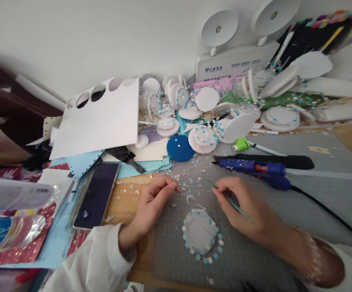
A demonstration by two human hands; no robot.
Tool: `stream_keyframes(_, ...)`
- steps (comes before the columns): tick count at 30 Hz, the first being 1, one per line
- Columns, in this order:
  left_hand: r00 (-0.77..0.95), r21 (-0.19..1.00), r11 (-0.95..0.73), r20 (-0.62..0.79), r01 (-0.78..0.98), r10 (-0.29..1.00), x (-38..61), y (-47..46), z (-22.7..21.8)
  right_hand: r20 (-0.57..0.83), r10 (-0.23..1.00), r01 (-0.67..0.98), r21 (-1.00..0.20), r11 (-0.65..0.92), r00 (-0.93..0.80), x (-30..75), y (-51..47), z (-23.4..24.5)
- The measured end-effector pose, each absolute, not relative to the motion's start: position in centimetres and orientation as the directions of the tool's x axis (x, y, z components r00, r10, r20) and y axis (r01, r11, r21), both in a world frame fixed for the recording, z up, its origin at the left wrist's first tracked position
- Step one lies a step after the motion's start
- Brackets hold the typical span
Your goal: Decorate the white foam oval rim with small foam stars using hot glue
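Gathered sleeve (92, 257), slim green tweezers (235, 205), star-edged disc (200, 232)

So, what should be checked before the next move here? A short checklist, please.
1. Tweezers held in the right hand: ok.
2. Left hand empty: cannot tell; its fingers are curled.
3. Star-edged disc lying on the grey mat: ok.
4. Loose stars near the left fingertips: ok, scattered there.
5. Glue gun apart from both hands: ok.
6. Glue gun hot: cannot tell.
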State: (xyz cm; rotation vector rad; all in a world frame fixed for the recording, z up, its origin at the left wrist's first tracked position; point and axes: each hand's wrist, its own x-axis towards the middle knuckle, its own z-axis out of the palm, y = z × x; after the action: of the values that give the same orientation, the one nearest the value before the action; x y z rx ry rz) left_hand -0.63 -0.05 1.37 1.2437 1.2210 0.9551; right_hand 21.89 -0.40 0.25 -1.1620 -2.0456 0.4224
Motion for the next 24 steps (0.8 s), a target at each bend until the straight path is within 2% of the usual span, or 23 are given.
stream_keyframes(3, 0.146, 0.988, 0.127, -0.138, 0.082, 0.980, -0.58, -0.06, 1.43, 0.351, 0.879, 0.610, -0.633, 0.477, -0.324, 21.85, -0.38, 0.08)
stream_keyframes(7, 0.153, 0.987, 0.127, -0.141, 0.096, 0.978, -0.56, -0.06, 1.53, 0.327, 0.870, 0.600, -0.631, 0.492, -0.370, 21.76, -0.32, 0.00)
stream_keyframes(11, 0.159, 0.985, 0.142, -0.156, 0.098, 0.975, -0.53, -0.05, 1.57, 0.342, 0.840, 0.586, -0.604, 0.539, -0.420, 21.67, -0.13, 0.18)
stream_keyframes(21, 0.149, 0.987, 0.142, -0.151, 0.073, 0.977, -0.30, 0.07, 1.63, 0.513, 0.775, 0.540, -0.561, 0.628, -0.369, 22.01, -0.54, 0.23)
stream_keyframes(24, 0.149, 0.985, 0.118, -0.137, 0.124, 0.979, -0.20, 0.08, 1.84, 0.483, 0.790, 0.556, -0.564, 0.610, -0.377, 22.01, -0.25, 0.21)
